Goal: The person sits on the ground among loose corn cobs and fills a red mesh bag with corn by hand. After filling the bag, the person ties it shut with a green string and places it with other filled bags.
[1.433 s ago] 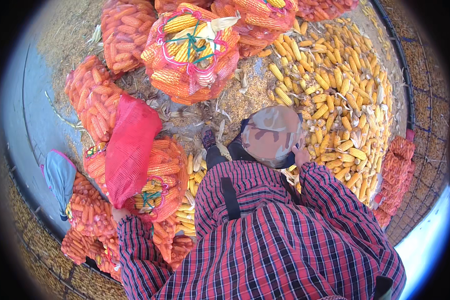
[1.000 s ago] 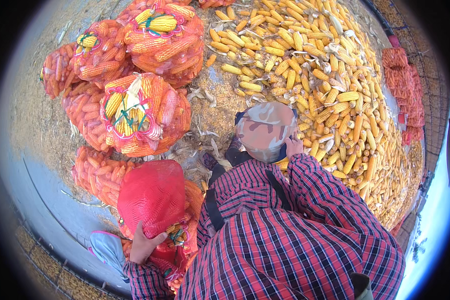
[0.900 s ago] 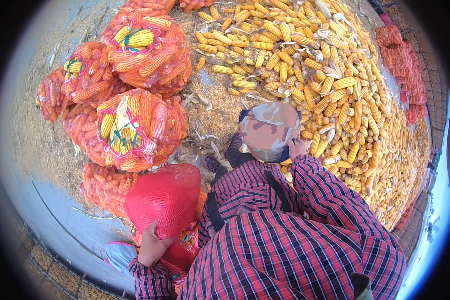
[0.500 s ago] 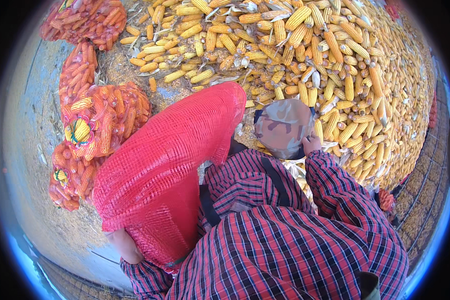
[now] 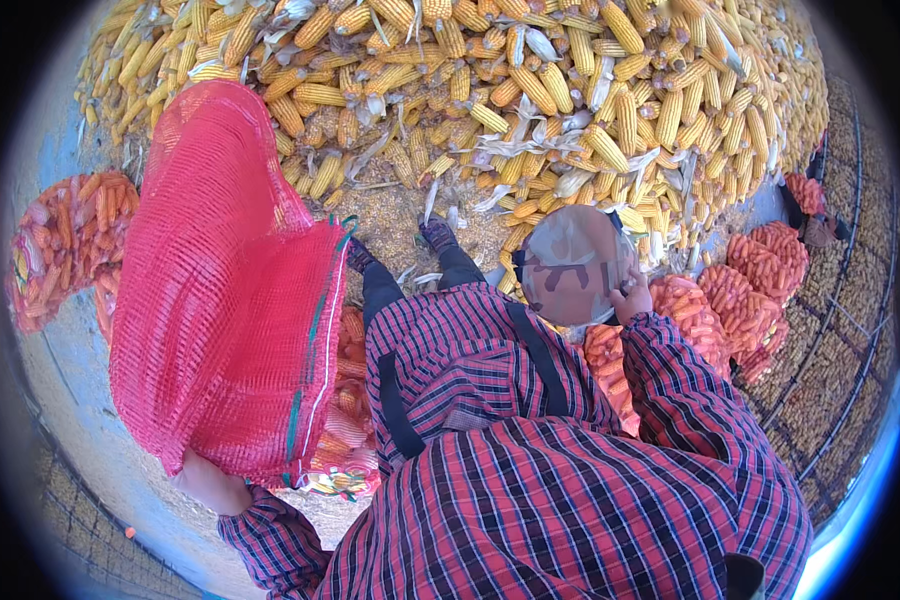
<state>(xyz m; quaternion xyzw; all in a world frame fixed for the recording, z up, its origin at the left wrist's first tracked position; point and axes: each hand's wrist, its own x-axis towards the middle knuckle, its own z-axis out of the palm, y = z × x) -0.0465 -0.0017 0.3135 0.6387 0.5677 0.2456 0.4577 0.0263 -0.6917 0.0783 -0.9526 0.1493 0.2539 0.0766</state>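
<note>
My left hand [image 5: 208,486] grips the near edge of a red mesh sack [image 5: 205,310] that hangs out in front of it on the left. The sack looks limp, and a green and white seam runs down its right side; my fingertips are partly hidden by the mesh. On the right, my right hand [image 5: 633,298] is closed on the rim of a round camouflage-patterned pad [image 5: 574,262] with a dark edge, like a seat cushion. Loose yellow corn cobs [image 5: 610,150] lie in a large heap ahead of both hands.
Filled mesh sacks of corn [image 5: 760,270] stand in a row on the right, and another filled sack [image 5: 75,245] sits at far left. More bagged corn shows behind the red sack. Kernels and husks litter the ground [image 5: 480,215] before my feet. A wire-mesh corn crib [image 5: 830,330] runs along the right.
The view has turned, bringing the right-hand row of filled sacks into sight. My left hand has swung the red sack further left and more upright. My right hand still holds the round pad.
</note>
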